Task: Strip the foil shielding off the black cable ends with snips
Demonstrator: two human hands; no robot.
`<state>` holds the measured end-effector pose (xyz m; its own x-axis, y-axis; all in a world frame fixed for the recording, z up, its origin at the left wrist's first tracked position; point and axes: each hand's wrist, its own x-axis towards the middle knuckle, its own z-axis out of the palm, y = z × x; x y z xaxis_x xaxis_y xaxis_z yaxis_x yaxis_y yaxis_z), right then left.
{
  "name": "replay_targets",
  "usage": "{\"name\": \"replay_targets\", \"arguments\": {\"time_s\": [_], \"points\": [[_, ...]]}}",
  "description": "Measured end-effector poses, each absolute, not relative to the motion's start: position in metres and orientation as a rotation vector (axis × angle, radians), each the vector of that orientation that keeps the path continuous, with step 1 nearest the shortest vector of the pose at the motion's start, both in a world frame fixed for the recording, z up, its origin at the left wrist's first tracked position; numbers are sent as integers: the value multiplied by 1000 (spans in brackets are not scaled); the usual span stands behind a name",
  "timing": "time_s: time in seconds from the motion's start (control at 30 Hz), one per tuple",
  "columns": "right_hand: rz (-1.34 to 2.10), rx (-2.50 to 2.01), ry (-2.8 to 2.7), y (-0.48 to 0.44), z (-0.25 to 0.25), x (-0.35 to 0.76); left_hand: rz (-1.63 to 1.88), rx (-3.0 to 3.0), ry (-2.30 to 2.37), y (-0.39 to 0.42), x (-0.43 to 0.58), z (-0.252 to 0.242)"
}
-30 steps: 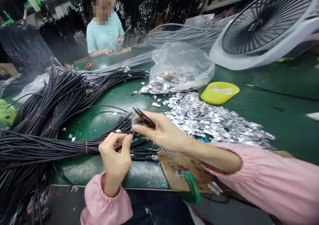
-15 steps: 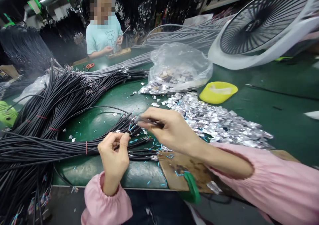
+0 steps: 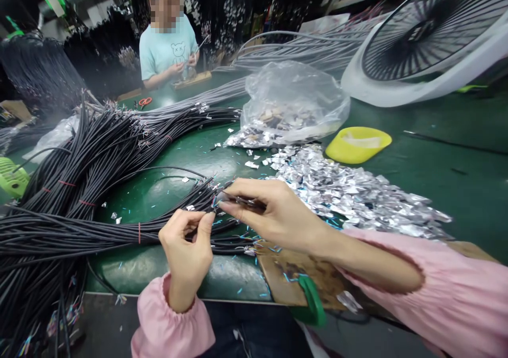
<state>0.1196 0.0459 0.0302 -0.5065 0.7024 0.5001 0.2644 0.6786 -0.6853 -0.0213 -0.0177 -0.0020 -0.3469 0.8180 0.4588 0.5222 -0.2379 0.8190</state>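
Note:
My left hand (image 3: pixel 187 249) pinches a black cable near its end, thumb against fingertips. Thin coloured wires (image 3: pixel 215 201) fan out from that end, between my two hands. My right hand (image 3: pixel 273 210) is closed around a small dark metal tool (image 3: pixel 251 203), mostly hidden in the fingers, so its exact kind does not show. The right fingertips are at the coloured wires; contact is hard to make out. Bundles of black cables (image 3: pixel 99 236), tied with red bands, lie left of and beneath my hands.
Foil scraps (image 3: pixel 357 199) are heaped right of my hands, near a clear plastic bag (image 3: pixel 293 93) and a yellow scoop (image 3: pixel 357 145). A wooden board (image 3: pixel 273 276) with a green strap (image 3: pixel 311 300) lies in front. A fan (image 3: pixel 420 40) stands right; a co-worker (image 3: pixel 169 46) sits across the table.
My hands have come closer together, the right fingertips now at the wires by my left thumb. The whole view has shifted slightly, with the bag, scoop and foil further right.

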Motion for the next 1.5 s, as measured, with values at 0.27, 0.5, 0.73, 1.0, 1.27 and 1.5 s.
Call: {"name": "replay_targets", "arguments": {"time_s": [0.27,0.5,0.73,1.0,1.27,1.5], "points": [[617,-868,-2030,44,29,110,1607,1622,1750,-18,-19,-6],[138,-543,-2064,44,22,112,1616,1438,1722,-16,-20,-3],[214,-452,-2058,39,22,115,1649,1357,1640,-17,-22,-3],[713,-765,-1893,33,32,107,1764,1470,1701,-17,-18,-5],[434,-674,-1975,42,19,111,1444,1448,1575,-15,-28,-1],[209,-558,-2121,42,19,116,1498,1188,1340,-12,-33,9]]}}
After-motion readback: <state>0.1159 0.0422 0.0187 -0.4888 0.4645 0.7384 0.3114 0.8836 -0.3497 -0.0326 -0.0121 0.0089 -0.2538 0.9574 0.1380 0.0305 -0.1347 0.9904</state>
